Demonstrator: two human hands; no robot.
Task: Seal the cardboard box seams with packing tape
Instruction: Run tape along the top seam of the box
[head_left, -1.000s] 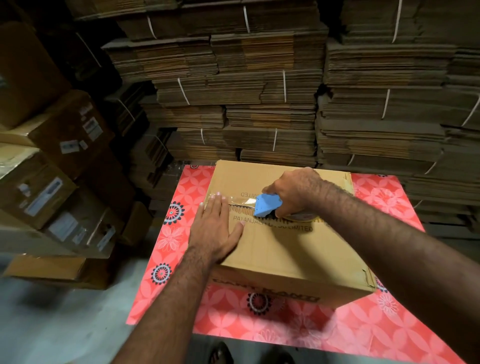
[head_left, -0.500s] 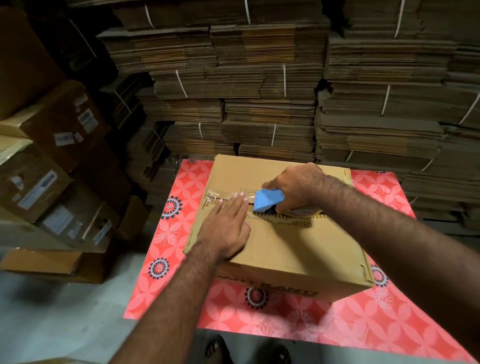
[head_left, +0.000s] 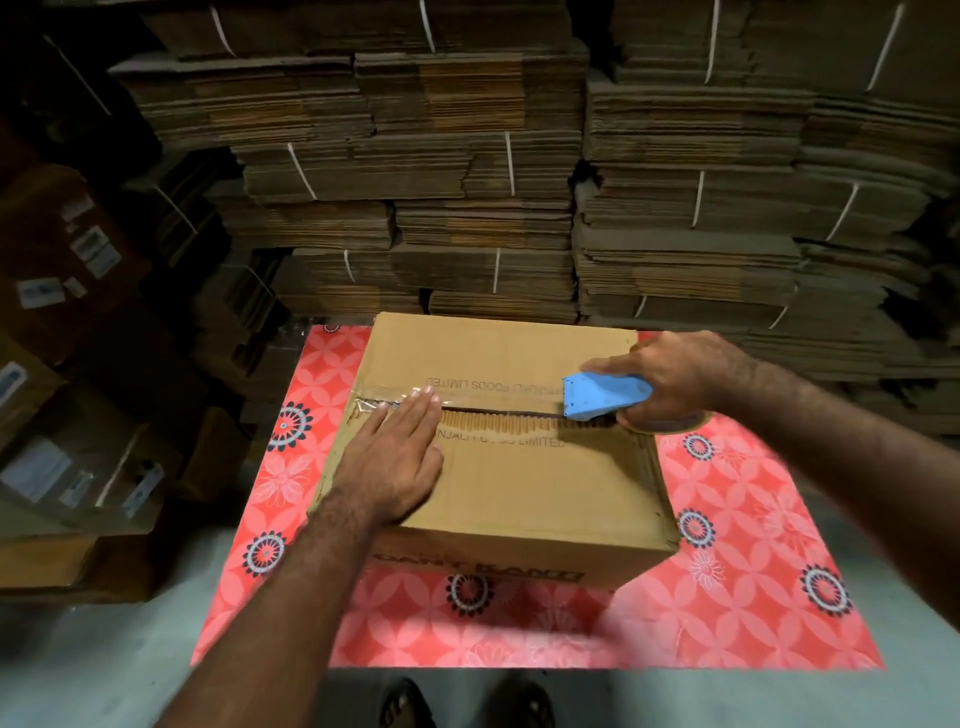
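Note:
A brown cardboard box (head_left: 524, 483) stands on a red flowered table (head_left: 737, 525). Clear packing tape (head_left: 498, 402) runs along its top centre seam from the left edge towards the right. My left hand (head_left: 395, 457) lies flat, fingers together, on the left part of the box top, fingertips pressing the tape. My right hand (head_left: 670, 379) grips a blue tape dispenser (head_left: 602, 396) at the right end of the seam, close to the box's right edge. The tape roll is mostly hidden under that hand.
Strapped bundles of flattened cartons (head_left: 467, 182) fill the wall right behind the table. Labelled cardboard boxes (head_left: 67, 415) are piled at the left on the grey floor (head_left: 104, 665). My sandalled feet (head_left: 457, 701) show below the table's near edge.
My right hand has pulled the dispenser rightwards along the seam, from the box's middle to near its right edge, laying tape. My left hand stays pressed on the left part.

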